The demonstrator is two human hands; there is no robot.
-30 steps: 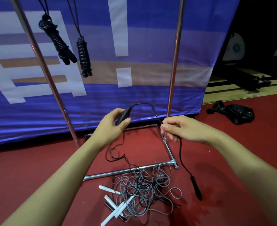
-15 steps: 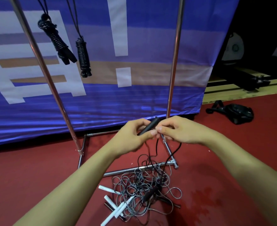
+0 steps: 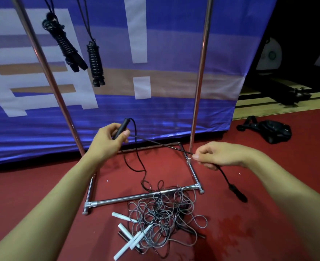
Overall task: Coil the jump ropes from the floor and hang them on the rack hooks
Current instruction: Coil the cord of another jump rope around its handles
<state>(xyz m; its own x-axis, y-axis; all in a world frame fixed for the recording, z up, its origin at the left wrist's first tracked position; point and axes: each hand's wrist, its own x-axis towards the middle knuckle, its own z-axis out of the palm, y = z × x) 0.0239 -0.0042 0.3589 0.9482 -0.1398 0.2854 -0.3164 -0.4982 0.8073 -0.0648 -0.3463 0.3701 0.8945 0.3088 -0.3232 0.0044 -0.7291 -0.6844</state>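
Two coiled ropes (image 3: 76, 48) hang on rack (image 3: 198, 87). Our left hand (image 3: 108, 142) grips black handle (image 3: 121, 127), right hand (image 3: 215, 156) pinches cord (image 3: 159, 144); gray tangle (image 3: 161, 217) below rack remains.

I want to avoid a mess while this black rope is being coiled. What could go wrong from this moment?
1. The black jump rope runs down into the tangled pile of grey ropes with white handles; pulling may drag or knot that pile.
2. The free black handle dangles below the right hand and might swing against the chrome rack base.
3. The left hand grips the other handle; the taut cord could slip from the right hand's pinch.
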